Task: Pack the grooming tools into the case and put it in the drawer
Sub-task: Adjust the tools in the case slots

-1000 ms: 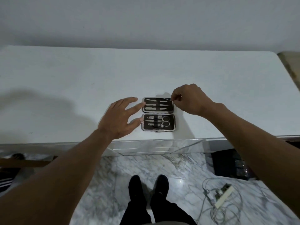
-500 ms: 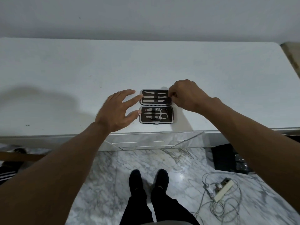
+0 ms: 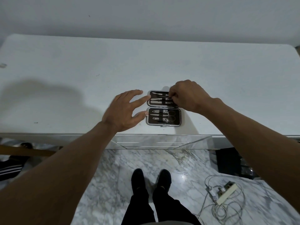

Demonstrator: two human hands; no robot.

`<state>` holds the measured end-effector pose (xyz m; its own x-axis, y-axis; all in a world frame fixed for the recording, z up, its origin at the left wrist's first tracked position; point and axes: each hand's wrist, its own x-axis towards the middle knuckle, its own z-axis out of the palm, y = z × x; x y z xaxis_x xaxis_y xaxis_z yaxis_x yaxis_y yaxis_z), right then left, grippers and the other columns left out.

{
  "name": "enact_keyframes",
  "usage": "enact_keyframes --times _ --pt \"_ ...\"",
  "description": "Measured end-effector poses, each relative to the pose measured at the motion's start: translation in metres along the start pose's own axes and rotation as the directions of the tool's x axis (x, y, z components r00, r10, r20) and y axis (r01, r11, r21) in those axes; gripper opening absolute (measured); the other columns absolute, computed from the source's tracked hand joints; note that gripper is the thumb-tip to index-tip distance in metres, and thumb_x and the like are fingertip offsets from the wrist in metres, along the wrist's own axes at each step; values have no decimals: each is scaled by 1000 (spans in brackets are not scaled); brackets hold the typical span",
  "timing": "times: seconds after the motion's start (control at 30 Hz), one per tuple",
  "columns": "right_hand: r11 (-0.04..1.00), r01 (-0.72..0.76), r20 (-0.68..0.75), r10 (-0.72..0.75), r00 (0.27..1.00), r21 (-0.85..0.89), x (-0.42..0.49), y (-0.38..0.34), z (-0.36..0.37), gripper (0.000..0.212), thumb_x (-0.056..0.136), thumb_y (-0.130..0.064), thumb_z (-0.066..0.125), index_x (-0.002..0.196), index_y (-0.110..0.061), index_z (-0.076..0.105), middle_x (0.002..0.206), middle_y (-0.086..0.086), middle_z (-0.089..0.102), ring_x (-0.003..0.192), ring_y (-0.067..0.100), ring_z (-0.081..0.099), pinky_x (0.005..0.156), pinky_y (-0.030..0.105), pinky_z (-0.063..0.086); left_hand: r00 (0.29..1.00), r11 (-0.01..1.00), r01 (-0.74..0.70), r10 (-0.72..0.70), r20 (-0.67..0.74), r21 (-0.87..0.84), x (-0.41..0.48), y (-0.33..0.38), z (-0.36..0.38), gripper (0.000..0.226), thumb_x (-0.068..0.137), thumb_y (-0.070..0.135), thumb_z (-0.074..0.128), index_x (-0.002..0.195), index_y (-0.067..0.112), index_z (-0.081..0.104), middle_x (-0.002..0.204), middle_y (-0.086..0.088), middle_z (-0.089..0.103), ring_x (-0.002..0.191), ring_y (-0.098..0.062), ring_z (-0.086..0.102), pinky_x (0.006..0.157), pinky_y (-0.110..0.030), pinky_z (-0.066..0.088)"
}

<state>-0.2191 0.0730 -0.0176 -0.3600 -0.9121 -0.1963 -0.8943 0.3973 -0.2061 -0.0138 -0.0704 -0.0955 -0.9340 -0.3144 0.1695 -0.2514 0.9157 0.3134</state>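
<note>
A small black grooming case (image 3: 177, 117) lies open flat near the front edge of the white dresser top (image 3: 81, 78). Its near half holds scissors (image 3: 170, 116), clippers and other metal tools under an elastic strap. Thin metal tools (image 3: 156, 101) lie in the far half. My right hand (image 3: 188, 96) is over the right end of the far half, fingertips pinching a thin tool there. My left hand (image 3: 123, 111) lies spread with straight fingers, and two fingertips touch the case's left edge.
Mirrored drawer fronts (image 3: 162, 142) run below the dresser's front edge. On the marble floor lie a power strip with tangled cables (image 3: 225, 194) and a dark object (image 3: 230, 161) at right. My feet (image 3: 151, 181) stand in front of the dresser.
My right hand has moved from the case's right edge in over the far half, onto a thin tool. My left hand has stayed at the case's left edge.
</note>
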Motion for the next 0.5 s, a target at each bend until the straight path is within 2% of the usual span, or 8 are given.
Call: enact_keyframes --times 0.23,0.5 --pt "1000 17 18 -17 1000 7 6 -6 -1 28 82 -8 49 98 -16 71 100 9 70 92 33 62 79 40 52 1000 1000 1 -1 3 -6 0 0 0 53 92 52 47 142 34 47 145 1 48 134 -20 43 106 -40 36" --pt "999 -37 40 37 999 -3 -6 4 -5 27 80 -9 50 95 -18 71 98 7 70 89 32 63 76 40 54 999 1000 14 -13 35 -21 -1 1 -3 55 92 54 42 142 32 47 146 0 47 135 -20 42 107 -43 36"
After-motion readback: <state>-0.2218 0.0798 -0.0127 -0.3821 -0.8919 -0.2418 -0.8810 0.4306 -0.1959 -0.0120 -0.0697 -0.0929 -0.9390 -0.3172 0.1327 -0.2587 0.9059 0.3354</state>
